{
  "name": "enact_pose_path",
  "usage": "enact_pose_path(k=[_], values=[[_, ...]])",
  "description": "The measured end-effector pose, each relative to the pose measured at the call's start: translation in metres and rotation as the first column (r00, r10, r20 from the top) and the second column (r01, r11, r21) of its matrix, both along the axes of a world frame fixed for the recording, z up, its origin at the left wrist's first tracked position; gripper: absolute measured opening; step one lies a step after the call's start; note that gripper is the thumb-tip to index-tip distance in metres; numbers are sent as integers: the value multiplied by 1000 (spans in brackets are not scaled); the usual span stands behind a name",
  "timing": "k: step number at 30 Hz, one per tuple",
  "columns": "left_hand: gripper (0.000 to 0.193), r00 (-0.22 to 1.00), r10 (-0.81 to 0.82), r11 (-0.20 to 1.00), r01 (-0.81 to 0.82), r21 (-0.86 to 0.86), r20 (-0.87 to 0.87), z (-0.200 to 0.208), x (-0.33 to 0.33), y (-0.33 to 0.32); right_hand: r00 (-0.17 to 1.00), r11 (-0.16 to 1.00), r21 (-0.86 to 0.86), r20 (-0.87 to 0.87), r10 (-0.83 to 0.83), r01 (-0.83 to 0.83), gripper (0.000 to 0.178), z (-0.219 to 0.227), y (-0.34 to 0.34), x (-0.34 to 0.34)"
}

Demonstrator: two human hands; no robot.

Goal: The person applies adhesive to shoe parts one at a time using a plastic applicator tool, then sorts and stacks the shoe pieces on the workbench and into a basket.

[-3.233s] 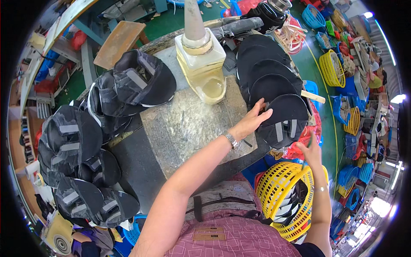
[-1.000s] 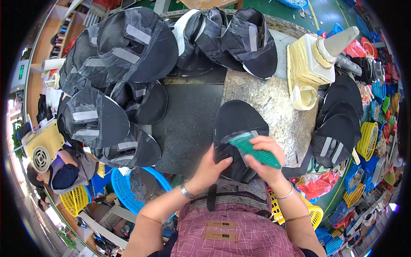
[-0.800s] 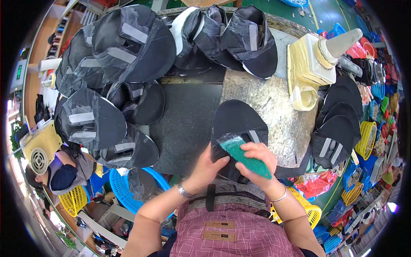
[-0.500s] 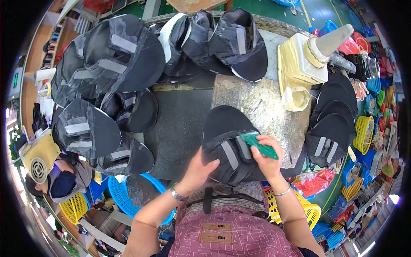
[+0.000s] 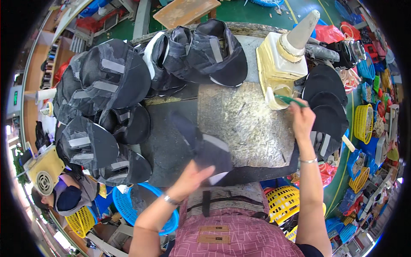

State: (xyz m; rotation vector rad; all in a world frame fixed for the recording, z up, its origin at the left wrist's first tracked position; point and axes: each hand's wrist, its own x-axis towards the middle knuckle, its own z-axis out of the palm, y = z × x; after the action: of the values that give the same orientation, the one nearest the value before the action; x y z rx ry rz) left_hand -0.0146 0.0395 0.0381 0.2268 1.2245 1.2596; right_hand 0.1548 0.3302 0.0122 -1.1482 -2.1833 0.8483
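Note:
My left hand grips a black shoe upper over the near middle of the table; it is tilted on its side and smeared by motion. My right hand is closed on a green glue spreader. The spreader's far end dips into the small glue-crusted cup fixed to the front of a white, squarish glue bottle with a grey cone on top. A glue-stained board lies between my hands.
Several black uppers with grey strips crowd the table's left side. More uppers stand along the back, and a stack of black uppers lies at the right. Blue and yellow baskets sit below the near edge. A person is at the left.
My right hand has moved away to the right with the green spreader, from the shoe upper to the glue cup. The upper in my left hand has turned and tilted.

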Motion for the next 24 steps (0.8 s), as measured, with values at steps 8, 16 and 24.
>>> enact_pose_path(k=[8, 16, 24], values=[[40, 1000, -16, 1000, 15, 16, 24, -3, 2, 0, 728, 127, -734, -605, 322, -667, 11, 38, -70, -68], [44, 993, 88, 996, -88, -13, 80, -4, -9, -14, 866, 228, -838, -497, 58, -496, 16, -5, -85, -56], [47, 947, 255, 967, -253, -34, 195, -13, -15, 17, 738, 801, -211, -566, 366, -559, 25, 12, -142, -11]])
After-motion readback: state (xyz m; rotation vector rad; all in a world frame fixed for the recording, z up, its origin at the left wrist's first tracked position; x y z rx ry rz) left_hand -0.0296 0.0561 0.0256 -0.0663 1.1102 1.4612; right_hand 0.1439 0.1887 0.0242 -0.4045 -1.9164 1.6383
